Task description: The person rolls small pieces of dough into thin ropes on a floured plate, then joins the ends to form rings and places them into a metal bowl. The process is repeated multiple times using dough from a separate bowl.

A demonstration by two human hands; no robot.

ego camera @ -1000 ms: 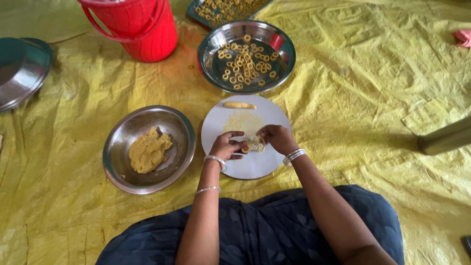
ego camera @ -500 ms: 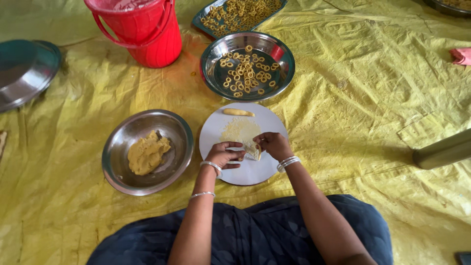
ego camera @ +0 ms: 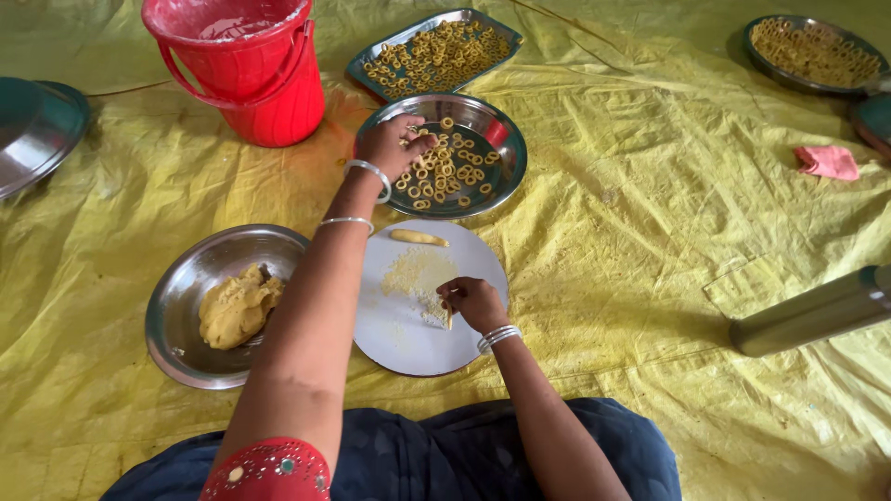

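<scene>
Your left hand (ego camera: 394, 144) is stretched out over the round steel plate (ego camera: 506, 158), fingers bunched on a small dough ring (ego camera: 411, 141) above the many rings (ego camera: 445, 172) lying in it. Your right hand (ego camera: 473, 301) rests on the white board (ego camera: 390, 339), fingers pinched on a bit of dough (ego camera: 445, 318), with a small dough roll (ego camera: 418, 237) lying near the board's far edge. The steel bowl (ego camera: 176, 306) to the left holds a lump of dough (ego camera: 237, 306), the tray (ego camera: 367, 67) beyond the plate is full of rings, and a red bucket (ego camera: 251, 79) stands beside it on the yellow sheet (ego camera: 650, 232).
</scene>
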